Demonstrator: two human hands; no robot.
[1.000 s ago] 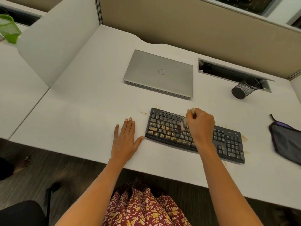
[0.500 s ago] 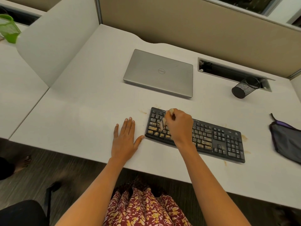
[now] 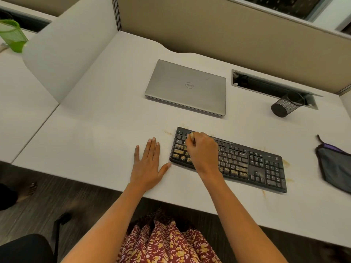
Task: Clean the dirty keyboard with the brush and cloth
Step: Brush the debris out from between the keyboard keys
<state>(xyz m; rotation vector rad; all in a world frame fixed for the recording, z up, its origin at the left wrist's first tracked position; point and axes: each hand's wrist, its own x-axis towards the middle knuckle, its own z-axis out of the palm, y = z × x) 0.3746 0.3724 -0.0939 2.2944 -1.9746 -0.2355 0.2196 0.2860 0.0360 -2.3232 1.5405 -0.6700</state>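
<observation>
A black keyboard (image 3: 252, 164) lies on the white desk (image 3: 98, 133), with tan crumbs on its left and lower keys. My right hand (image 3: 203, 150) is over the keyboard's left end and grips a small brush (image 3: 191, 136), of which only the pale top shows above my fingers. My left hand (image 3: 147, 166) lies flat on the desk just left of the keyboard, fingers straight, thumb tip by the keyboard's corner. A dark grey cloth (image 3: 336, 168) with a purple edge lies at the right edge of the desk.
A shut silver laptop (image 3: 187, 87) lies behind the keyboard. A black mesh pen cup (image 3: 286, 105) lies tipped over by a cable slot (image 3: 266, 85) at the back right. Crumbs and brown smears dot the desk around the keyboard. A green mesh cup (image 3: 12, 35) stands on the neighbouring desk.
My right hand has moved with the brush from the middle of the keyboard to its left end. My left hand has stayed flat in place.
</observation>
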